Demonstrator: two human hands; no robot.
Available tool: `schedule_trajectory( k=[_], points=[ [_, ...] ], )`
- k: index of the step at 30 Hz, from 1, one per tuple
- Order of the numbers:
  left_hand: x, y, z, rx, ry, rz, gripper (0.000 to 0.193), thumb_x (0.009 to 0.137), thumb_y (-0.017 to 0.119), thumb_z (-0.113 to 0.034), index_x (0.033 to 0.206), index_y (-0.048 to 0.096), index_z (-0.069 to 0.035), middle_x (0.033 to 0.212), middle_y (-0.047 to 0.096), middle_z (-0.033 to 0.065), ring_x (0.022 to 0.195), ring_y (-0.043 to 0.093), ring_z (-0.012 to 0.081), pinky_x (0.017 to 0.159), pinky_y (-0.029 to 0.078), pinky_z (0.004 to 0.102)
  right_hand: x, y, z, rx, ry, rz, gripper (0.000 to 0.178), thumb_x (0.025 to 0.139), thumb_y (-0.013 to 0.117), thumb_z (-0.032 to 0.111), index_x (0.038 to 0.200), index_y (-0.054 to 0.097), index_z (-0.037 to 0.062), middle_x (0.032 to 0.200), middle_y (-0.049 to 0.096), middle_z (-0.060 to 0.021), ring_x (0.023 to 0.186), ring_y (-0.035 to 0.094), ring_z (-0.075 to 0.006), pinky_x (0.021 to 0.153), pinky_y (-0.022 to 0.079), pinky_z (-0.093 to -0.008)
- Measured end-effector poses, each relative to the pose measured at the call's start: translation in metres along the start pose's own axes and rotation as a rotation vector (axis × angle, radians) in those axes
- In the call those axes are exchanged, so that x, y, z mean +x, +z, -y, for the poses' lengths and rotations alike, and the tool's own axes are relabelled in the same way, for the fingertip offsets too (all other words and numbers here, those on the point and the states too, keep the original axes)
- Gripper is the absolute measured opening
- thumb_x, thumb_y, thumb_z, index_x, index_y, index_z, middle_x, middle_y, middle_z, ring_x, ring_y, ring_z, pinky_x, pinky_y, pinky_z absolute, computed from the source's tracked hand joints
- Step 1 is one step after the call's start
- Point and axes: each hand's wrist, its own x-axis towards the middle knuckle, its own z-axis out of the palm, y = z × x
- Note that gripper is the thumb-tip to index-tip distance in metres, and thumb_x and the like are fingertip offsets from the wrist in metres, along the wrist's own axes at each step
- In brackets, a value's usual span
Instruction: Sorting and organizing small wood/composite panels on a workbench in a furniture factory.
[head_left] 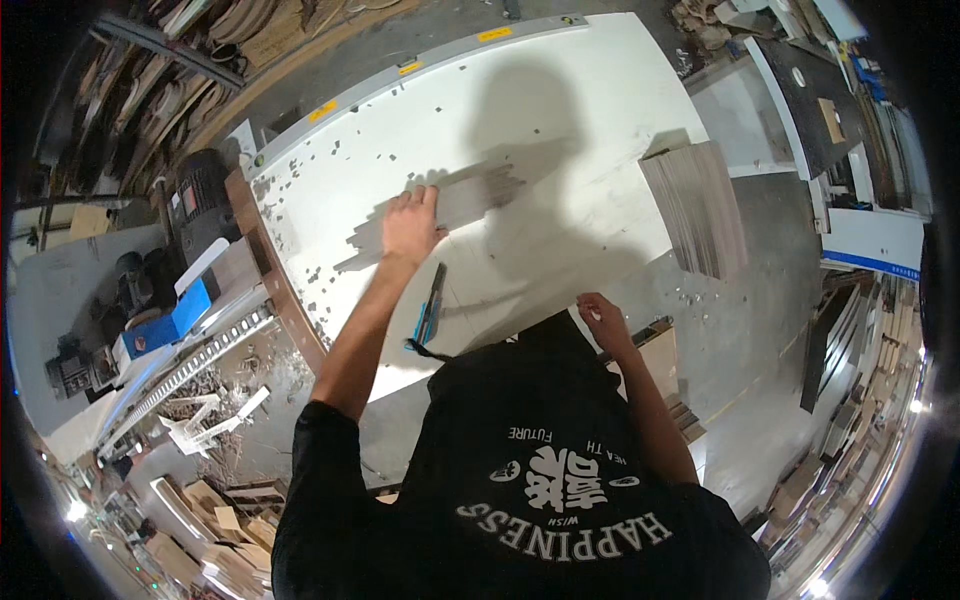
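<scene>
My left hand (412, 225) rests over a bundle of thin grey strips (465, 203) on the white table (600, 110). Its fingers are close together and bent over the strips, whose ends are uneven on both sides. Beside the left wrist lies a slim black-and-teal hand tool (430, 308); its exact kind is hard to make out. At the table's near edge, my right hand (605, 325) hangs with loosely bent fingers, a gap by the thumb, and nothing visible in it. A neat stack of longer grey strips (697, 210) overhangs the table's right side.
A long metal level-like bar (415, 72) runs along the far edge. Small dark chips (310, 165) are scattered over the left part of the table. A motor (205, 190) and a blue box (165, 325) stand at the left. Offcuts (210, 415) lie on the floor.
</scene>
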Motion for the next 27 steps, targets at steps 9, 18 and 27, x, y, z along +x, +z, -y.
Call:
schedule_trajectory(
  k=[9, 18, 27],
  points=[
    [0.01, 0.04, -0.06, -0.004, 0.181, -0.044, 0.084, 0.083, 0.094, -0.04, 0.152, 0.055, -0.009, 0.148, 0.062, 0.0164, 0.143, 0.056, 0.036, 0.125, 0.04, 0.0516, 0.11, 0.007, 0.058, -0.037, -0.278, -0.157, 0.13, 0.087, 0.097, 0.031, 0.176, 0.008, -0.0029, 0.182, 0.019, -0.0285, 0.169, 0.022, -0.042, 0.136, 0.025, -0.0492],
    [-0.067, 0.02, 0.017, -0.308, -0.246, -0.236, 0.117, 0.075, 0.103, -0.027, 0.169, 0.039, -0.001, 0.166, 0.049, 0.0241, 0.157, 0.045, 0.0434, 0.132, 0.037, 0.0525, 0.178, 0.039, 0.07, 0.441, -0.524, -0.021, 0.134, 0.086, 0.096, 0.012, 0.18, 0.001, 0.0102, 0.188, -0.005, -0.0134, 0.173, -0.002, -0.0322, 0.139, 0.019, -0.0483],
    [-0.049, 0.025, 0.018, -0.599, -0.156, -0.337, 0.113, 0.074, 0.102, -0.007, 0.167, 0.039, 0.001, 0.161, 0.047, 0.0259, 0.142, 0.058, 0.0411, 0.117, 0.055, 0.0468, 0.179, 0.067, 0.093, 0.582, -0.292, 0.077, 0.115, 0.097, 0.081, -0.005, 0.181, 0.005, 0.018, 0.188, 0.007, -0.005, 0.172, 0.01, -0.0253, 0.136, 0.029, -0.0436]
  ],
)
